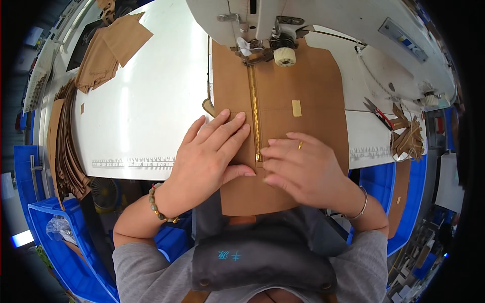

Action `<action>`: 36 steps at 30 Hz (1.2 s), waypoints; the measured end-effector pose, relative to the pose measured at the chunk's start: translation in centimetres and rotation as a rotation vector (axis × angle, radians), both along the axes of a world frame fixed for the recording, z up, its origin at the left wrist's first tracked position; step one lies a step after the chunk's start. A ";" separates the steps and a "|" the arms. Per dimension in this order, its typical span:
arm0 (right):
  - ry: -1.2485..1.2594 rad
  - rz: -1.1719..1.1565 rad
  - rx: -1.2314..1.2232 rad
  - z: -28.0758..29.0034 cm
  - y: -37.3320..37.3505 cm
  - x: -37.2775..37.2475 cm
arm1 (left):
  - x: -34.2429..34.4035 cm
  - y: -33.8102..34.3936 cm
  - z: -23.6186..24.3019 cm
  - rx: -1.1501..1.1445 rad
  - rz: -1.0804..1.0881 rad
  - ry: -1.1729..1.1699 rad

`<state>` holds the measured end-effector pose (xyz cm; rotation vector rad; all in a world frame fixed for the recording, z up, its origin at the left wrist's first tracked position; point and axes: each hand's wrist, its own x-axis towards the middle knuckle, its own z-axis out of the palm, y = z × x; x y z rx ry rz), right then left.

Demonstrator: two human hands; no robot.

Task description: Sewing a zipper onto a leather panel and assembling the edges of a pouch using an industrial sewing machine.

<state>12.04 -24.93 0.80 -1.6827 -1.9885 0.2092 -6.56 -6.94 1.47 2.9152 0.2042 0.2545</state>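
A brown leather-like panel [318, 76] lies under the sewing machine head [338, 15], its near end hanging over the table edge towards my lap. Down its left part runs a gold metal zipper [255, 106]; the far end of the zipper is by the presser foot [249, 59]. My left hand [209, 149] rests flat on the panel just left of the zipper, fingers stretched out. On the other side, my right hand [308, 169] touches the panel with loosely bent fingers, thumb apart, close to the zipper slider [258, 157]. A small tan patch [296, 108] sits farther up.
Brown pieces lie stacked [108, 53] at the far left, and a thick bundle [68, 141] hangs over the left edge. Red-handled scissors [379, 112] and brown scraps [408, 136] are at the right. Blue bins [70, 242] stand below on both sides.
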 end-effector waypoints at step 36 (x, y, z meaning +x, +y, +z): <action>-0.363 -0.090 0.075 -0.8 6.1 4.5 | 4.4 3.8 0.3 0.059 -0.017 -0.034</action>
